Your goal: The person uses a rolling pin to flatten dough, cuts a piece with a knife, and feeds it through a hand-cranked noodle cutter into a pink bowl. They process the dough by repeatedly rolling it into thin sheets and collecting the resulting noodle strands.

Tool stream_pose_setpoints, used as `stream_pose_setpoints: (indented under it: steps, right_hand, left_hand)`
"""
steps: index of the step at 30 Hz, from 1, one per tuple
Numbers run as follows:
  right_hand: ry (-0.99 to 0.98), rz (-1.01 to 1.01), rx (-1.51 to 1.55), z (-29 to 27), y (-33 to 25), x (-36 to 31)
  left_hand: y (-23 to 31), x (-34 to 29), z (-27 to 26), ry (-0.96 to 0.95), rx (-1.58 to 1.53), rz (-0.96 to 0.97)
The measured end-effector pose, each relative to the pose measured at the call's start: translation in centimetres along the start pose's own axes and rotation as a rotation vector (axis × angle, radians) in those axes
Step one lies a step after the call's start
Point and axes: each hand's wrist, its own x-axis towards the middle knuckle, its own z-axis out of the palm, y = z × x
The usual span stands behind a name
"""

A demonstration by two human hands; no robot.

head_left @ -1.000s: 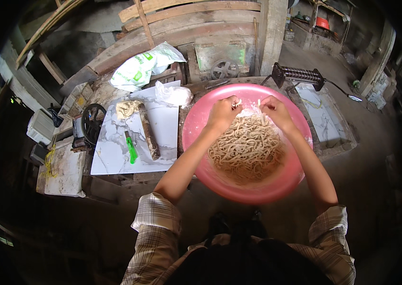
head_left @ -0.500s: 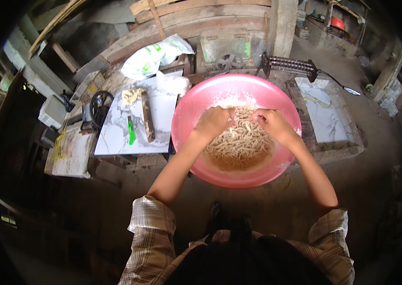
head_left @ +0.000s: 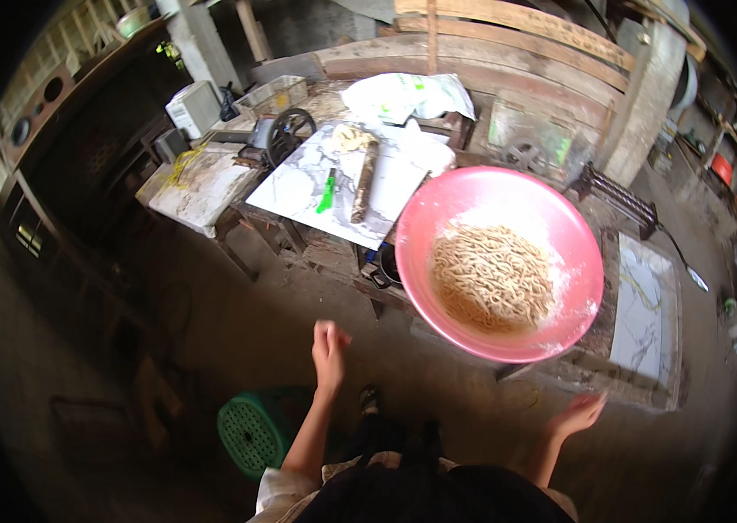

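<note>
My left hand point(head_left: 329, 353) hangs in the air left of the pink basin point(head_left: 410, 301), its fingers loosely folded and nothing visible in them. Lower right, my right hand point(head_left: 579, 411) is below the basin's near rim, partly blurred, its fingers slightly bent and apart with nothing seen in them. Neither hand touches the basin. Inside it lies a heap of pale noodle strands point(head_left: 495, 277), with white flour smeared on the wall around them.
A marble-patterned board point(head_left: 298, 187) holds a wooden rolling stick point(head_left: 365, 183), a green-handled knife point(head_left: 327, 192) and a dough lump point(head_left: 353, 137). Behind are a white sack point(head_left: 403, 98) and a black handwheel point(head_left: 291, 137). A dark ridged roller point(head_left: 617, 200) lies right; a green stool point(head_left: 253, 433) stands lower left.
Both my hands have left the noodles and drawn back out of the basin toward me. The view has swung left, so the basin sits farther right and the green stool shows.
</note>
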Motion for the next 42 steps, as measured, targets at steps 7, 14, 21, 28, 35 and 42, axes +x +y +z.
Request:
stream_pose_setpoints:
  steps: [7,14,21,28,35,42]
  right_hand:
    - [-1.007,0.378,-1.254,-21.4,17.1,-9.0]
    - [-1.703,0.679,-1.477,-12.8,23.0,-18.9]
    - [-1.700,0.635,-0.975,2.7,28.1,-29.9]
    - [-1.813,0.508,-0.599,16.5,25.1,-40.0]
    - [-1.745,0.458,-0.343,28.5,23.1,-45.5]
    - [-1.595,-0.203,-0.161,49.4,11.6,-43.9]
  left_hand:
    - [-18.9,-17.3,-19.2,0.047,0.321,-0.513]
    - [-25.3,-23.7,-30.3,-0.116,0.985,-0.843]
    - [-31.3,-10.7,-34.4,-0.230,0.581,-0.854]
    - [-31.4,8.2,-26.5,-0.357,0.416,-0.611]
    - [-31.1,21.9,-22.5,-0.291,0.103,-0.332]
    - [-18.9,39.5,-19.8,-0.164,-0.195,-0.021]
